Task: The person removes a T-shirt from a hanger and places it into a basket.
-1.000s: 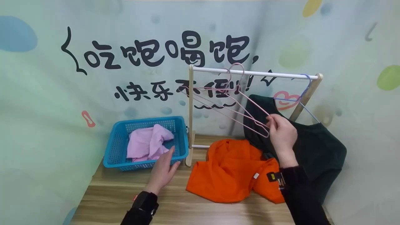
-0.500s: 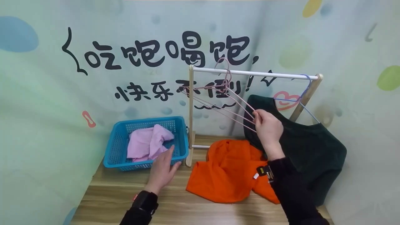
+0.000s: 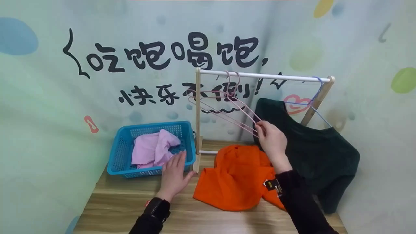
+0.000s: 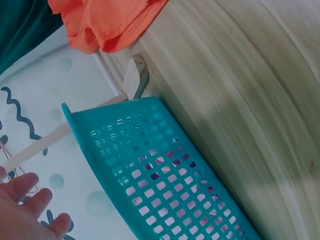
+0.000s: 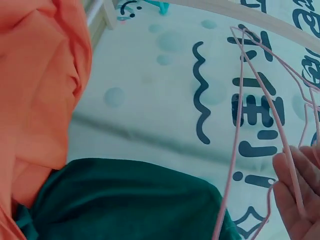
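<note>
From the left we have the blue basket with pink cloth crumpled inside, the cloth's near right corner lost to us behind fingertips. Those belong to the left hand: fingers straight, thumb out to the right, nothing gripped, right at the basket's near rim. Touching it? We can't tell, and the left wrist view crops that hand hard.

Just right, the rack's left post cuts across the pink hangers, hiding a sliver of each. We count two hooks, pointing up at the white rail left of its middle. The hangers' long axis runs left to right, sloping down to the right, left ends poking out past the post. And their right ends? Swallowed by the right hand, fingers curled, pinching the wires; exactly how each wire sits in there, we can't make out.

Below, the orange garment lies bunched on the table, its right part covered by the dark right sleeve. Far right, we see the dark green garment on a blue hanger, masking most of the rack's right post.
</note>
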### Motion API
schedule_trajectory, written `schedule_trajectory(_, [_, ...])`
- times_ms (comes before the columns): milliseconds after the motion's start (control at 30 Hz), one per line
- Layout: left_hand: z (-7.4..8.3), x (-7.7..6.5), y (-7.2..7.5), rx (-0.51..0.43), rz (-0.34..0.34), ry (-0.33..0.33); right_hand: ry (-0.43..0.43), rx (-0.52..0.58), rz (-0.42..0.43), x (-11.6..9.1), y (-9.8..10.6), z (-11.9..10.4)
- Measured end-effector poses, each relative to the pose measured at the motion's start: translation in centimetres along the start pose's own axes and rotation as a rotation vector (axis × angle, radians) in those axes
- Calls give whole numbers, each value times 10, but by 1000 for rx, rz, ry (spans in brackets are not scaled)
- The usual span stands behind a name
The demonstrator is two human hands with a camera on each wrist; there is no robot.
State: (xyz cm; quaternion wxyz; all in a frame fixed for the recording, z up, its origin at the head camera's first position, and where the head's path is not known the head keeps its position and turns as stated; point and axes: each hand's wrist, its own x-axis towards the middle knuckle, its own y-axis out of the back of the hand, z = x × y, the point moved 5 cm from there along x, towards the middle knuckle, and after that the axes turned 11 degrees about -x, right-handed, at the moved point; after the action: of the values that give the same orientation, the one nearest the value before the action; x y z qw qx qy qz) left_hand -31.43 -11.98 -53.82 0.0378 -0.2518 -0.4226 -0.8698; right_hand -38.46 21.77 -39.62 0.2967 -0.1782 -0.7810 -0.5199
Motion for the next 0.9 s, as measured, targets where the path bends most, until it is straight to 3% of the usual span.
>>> schedule_trajectory(267, [0, -3, -18, 48, -83, 69, -33, 119, -68, -45, -15, 19])
schedule_trajectory(433, [2, -7, -26, 71, -127, 78, -11, 97, -104, -79, -33, 34])
schedule_trajectory(700, [9, -17, -37, 134, -186, 56, -22, -28, -393, -127, -74, 63])
schedule_trajectory(900, [13, -27, -49, 135, -246, 54, -62, -74, -556, -156, -101, 77])
